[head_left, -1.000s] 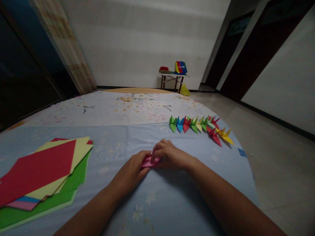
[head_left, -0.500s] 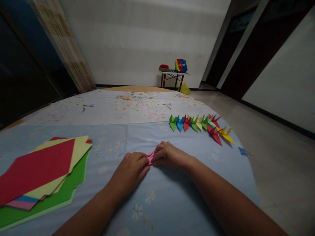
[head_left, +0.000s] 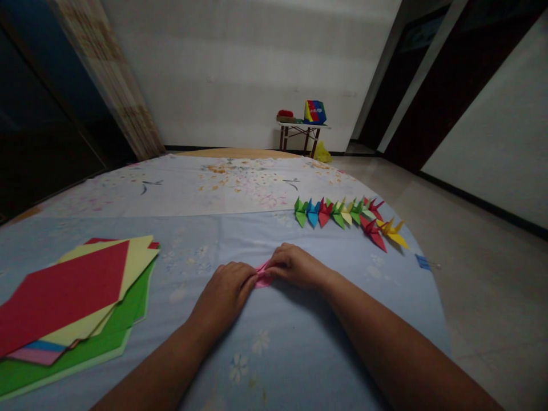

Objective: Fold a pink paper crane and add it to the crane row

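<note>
Pale walls [head_left: 240,68] and dark doors [head_left: 454,103] stand behind a round table [head_left: 240,152], with a curtain [head_left: 115,85] at far left. Beyond the far edge, a small stand [head_left: 307,138] bears a colourful box [head_left: 315,112], and a yellow bag [head_left: 323,153] lies on the floor [head_left: 483,274] beside it. Floral cloth [head_left: 299,354] covers most of the table.

Near the middle, between both hands, is the pink paper [head_left: 263,282], folded small. The left hand [head_left: 225,285] has its thumb and fingers clamped on the paper's left end; the right hand [head_left: 297,265] pinches the right side, fingertips together on it. The two hands are close, just apart across the paper.

Compared with a second ago, the right fingers no longer lie over the paper's middle, and the left thumb sits higher, closer to its fingers. More of the paper's near part now shows below the fingertips.

At left, loose sheets [head_left: 72,285] overlap, red uppermost, and keep their place. At right, the row of folded figures [head_left: 324,212] also stays put, with a blue clip [head_left: 422,262] at the cloth's edge.
</note>
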### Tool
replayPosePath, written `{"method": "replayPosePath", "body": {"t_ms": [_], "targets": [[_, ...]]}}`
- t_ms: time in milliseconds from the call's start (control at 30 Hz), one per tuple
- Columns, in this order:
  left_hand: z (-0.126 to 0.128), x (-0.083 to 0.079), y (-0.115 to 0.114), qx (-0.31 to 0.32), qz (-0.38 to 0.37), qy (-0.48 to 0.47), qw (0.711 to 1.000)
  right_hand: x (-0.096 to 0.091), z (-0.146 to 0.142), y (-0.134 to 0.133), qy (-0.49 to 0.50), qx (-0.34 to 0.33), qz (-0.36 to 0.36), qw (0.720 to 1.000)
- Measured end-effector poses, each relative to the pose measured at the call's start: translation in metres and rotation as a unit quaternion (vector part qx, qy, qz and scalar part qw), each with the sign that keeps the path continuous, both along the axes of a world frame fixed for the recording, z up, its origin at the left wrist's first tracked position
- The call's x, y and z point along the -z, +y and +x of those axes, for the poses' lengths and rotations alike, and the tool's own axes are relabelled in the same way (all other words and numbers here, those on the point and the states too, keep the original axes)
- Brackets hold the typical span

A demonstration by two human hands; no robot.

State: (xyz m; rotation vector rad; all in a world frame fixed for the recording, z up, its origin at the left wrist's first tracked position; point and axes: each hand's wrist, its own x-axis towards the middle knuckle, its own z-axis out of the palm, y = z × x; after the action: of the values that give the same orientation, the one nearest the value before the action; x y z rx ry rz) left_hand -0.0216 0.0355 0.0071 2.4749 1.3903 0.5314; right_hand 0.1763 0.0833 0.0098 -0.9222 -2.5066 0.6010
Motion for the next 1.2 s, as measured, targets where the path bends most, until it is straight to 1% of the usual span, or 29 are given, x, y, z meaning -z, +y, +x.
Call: {"method": "replayPosePath", "body": {"t_ms": [100,200,400,500,633,867,1033,1200], "targets": [[0.0003,0.0006,0.0019,-0.01,-0.012,-0.027,1.0,-0.0008,-0.0001,0.0003,0.027,0.011,-0.004,1.0],[0.0005,0.0016,0.0024,-0.004,-0.007,-0.038,0.999,-0.0003,0.0012,0.0005,0.022,0.002,-0.014,1.0],[0.0003,0.0046,-0.0015,0.01,0.021,-0.019,1.0,0.0053,0.0047,0.0025,-0.024,-0.008,-0.018,1.0],[0.0006,0.0051,-0.0032,0.012,0.027,-0.004,1.0,0.0074,0.0049,0.0033,-0.027,-0.008,-0.013,1.0],[0.0015,0.0048,-0.0026,0.005,0.028,-0.014,0.999,0.0069,0.0033,0.003,-0.024,-0.006,-0.008,1.0],[0.0035,0.0052,-0.0023,-0.019,0.016,-0.044,0.999,0.0058,-0.0004,0.0015,-0.039,0.029,-0.009,0.999],[0.0056,0.0076,-0.0017,-0.038,0.012,-0.075,0.996,0.0033,0.0009,0.0009,-0.049,0.032,-0.024,0.998],[0.0074,0.0097,-0.0007,-0.056,0.003,-0.09,0.994,0.0002,-0.0001,-0.0017,-0.062,0.074,-0.029,0.995]]}}
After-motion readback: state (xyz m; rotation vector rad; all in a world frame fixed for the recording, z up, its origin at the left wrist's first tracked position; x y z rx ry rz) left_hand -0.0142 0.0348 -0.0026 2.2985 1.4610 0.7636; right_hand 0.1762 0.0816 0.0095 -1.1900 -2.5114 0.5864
